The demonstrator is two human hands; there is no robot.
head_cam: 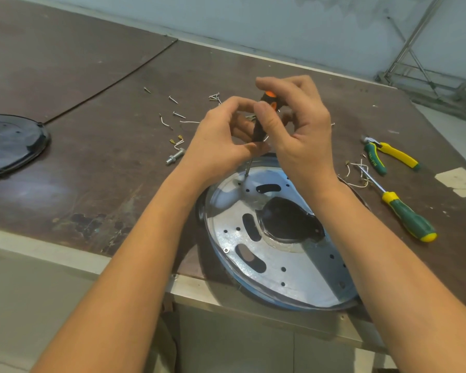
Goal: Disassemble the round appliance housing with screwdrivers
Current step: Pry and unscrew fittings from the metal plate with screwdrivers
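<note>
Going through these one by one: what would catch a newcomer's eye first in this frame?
At centre, the left hand and right hand grip a black-and-orange screwdriver, its tip down on the far side of the shiny round metal housing in the lower middle. To the right lie a green-and-yellow screwdriver and pliers. Loose screws are scattered beyond the hands.

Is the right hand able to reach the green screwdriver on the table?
Probably yes: nothing blocks the way from the right hand to the green screwdriver, though it grips the black screwdriver.
</note>
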